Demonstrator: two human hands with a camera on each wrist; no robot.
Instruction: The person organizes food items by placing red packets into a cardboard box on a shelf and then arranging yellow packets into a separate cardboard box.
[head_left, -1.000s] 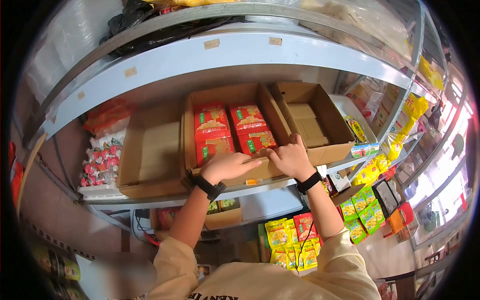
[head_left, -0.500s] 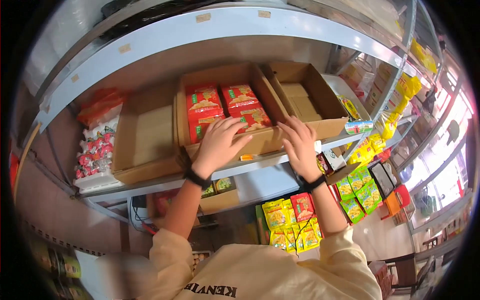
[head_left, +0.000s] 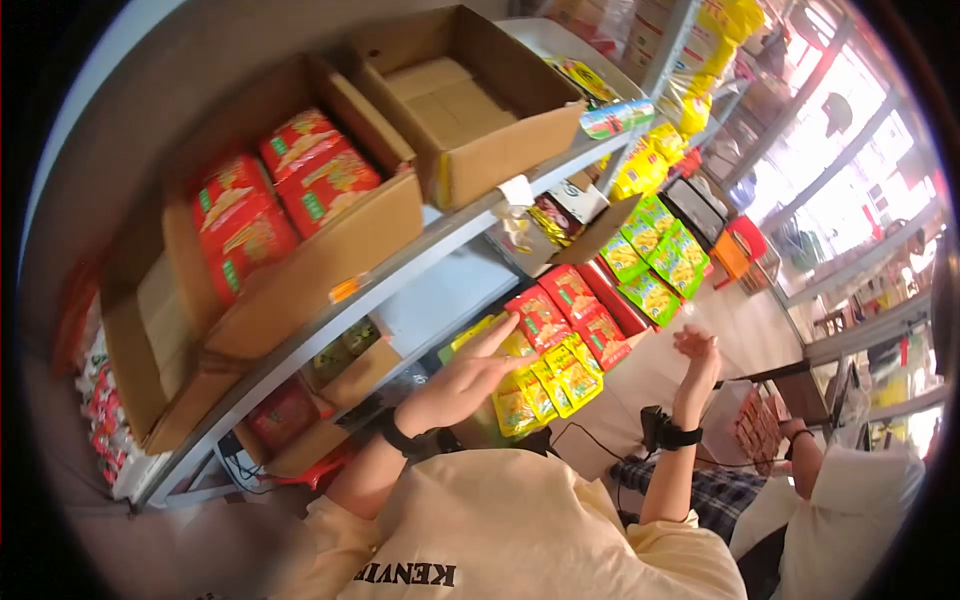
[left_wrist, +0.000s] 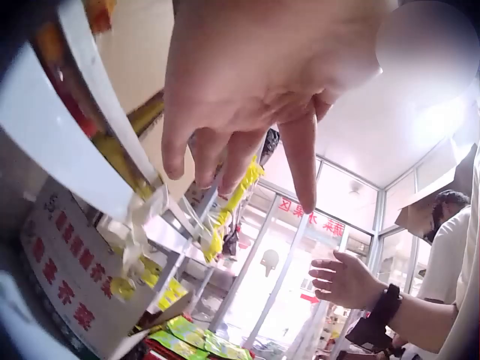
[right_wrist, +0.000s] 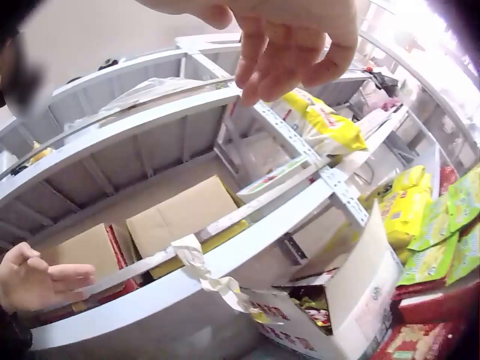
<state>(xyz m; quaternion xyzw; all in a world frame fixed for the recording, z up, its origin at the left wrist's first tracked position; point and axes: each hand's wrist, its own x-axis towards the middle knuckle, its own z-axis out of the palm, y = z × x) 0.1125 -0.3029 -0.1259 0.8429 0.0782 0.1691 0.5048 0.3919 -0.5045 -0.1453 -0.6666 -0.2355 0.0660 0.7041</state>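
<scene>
My left hand (head_left: 455,390) is in the air with fingers spread and holds nothing. In the head view its fingertips overlap the yellow packets (head_left: 560,378) and red packets (head_left: 545,318) displayed below the shelf. To the right, my right hand (head_left: 697,368) is raised with loosely bent fingers and nothing in it, close to the green packets (head_left: 655,250). Both hands are apart from the cardboard box (head_left: 330,245), which stands on the shelf with red packets (head_left: 300,150) inside in two columns. The left wrist view shows the left palm and stretched fingers (left_wrist: 300,165).
An empty cardboard box (head_left: 510,140) stands right of the filled one, another (head_left: 150,350) left of it. The metal shelf edge (head_left: 400,270) runs diagonally. Another person in white (head_left: 850,520) sits at the lower right. A white carton (right_wrist: 352,307) stands below the shelf.
Both hands have let go of the front edge of the filled box and moved right, away from it. The head view has turned right, bringing the lower packets and a seated person into view.
</scene>
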